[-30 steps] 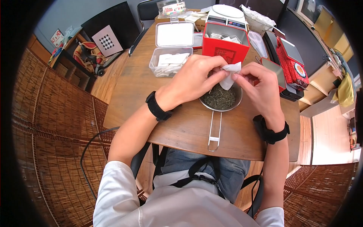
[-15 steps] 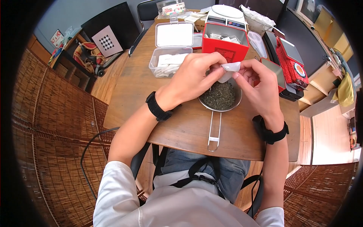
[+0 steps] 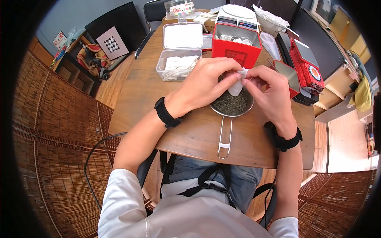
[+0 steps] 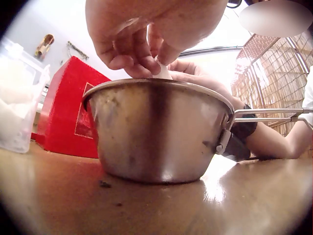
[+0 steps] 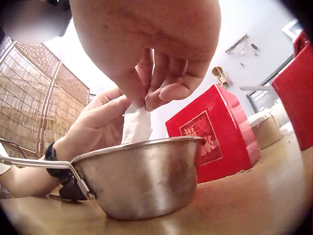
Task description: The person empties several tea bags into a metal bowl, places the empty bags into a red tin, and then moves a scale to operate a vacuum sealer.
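Note:
Both hands meet over a steel cup with a long wire handle. Dark dried tea leaves lie in the cup. My left hand pinches one side of the top of a small white tea bag between thumb and fingers. From the other side, my right hand pinches the same top edge. In the right wrist view the tea bag hangs from the fingertips, its lower end behind the cup's rim.
A clear plastic box, lid up, holds white bags at the back left. Behind the cup stands a red box with white packets, then a kitchen scale. Another red box lies right, near a red package. Crumbs lie beside the cup.
The tea bag's top, upright and spread at first, then folded across, is now bunched between the fingertips. Its body hangs over the leaves. The hands have drawn slightly closer together; the cup has stayed put.

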A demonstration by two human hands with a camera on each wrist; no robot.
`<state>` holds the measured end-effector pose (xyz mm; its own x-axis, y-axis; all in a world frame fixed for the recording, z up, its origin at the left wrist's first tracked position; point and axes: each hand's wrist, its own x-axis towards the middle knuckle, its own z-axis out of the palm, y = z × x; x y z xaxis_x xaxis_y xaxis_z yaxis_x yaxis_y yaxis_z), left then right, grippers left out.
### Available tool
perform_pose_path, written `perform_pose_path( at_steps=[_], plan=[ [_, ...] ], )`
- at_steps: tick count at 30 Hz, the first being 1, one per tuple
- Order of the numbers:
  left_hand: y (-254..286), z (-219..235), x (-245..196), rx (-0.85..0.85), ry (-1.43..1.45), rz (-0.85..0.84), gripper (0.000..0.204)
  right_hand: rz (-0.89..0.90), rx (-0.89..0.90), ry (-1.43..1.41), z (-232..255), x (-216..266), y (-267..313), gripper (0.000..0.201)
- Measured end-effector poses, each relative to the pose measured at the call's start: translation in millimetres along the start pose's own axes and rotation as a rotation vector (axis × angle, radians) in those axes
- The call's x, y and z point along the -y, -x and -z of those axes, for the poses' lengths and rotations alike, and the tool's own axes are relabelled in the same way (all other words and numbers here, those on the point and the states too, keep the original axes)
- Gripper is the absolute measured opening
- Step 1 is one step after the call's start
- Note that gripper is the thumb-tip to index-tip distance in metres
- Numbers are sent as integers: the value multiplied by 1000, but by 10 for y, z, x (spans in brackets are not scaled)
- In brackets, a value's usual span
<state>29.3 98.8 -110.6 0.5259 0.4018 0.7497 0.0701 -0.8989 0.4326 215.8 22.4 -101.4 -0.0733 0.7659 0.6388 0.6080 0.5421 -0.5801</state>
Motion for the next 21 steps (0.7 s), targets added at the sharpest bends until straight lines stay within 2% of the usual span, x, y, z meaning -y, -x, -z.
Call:
perform_pose_path(
  at_steps=[3,5,7,11,14,17,21],
  plan=[
    [-10,7,-13,5,-2,13,12,18,2,38,19,10,-9,10],
    [-24,25,-39,-2,-3,13,13,1,-64,17,24,-6,-7,10],
    [-34,59,-85,100,33,109,12,-15,-96,-32,21,5,-7,11],
    [-22,63,-56,104,-13,99,12,-8,-145,-102,16,-33,-10,13],
    [-26,63,-83,40,-30,104,12,-84,-88,-145,-6,6,-8,16],
    [-19,50,-72,58,-7,61,11,-39,-2,-98,-42,3,8,18],
    [-22,64,-91,71,-12,92,10,-48,-39,-88,-28,4,1,18]
  ],
)
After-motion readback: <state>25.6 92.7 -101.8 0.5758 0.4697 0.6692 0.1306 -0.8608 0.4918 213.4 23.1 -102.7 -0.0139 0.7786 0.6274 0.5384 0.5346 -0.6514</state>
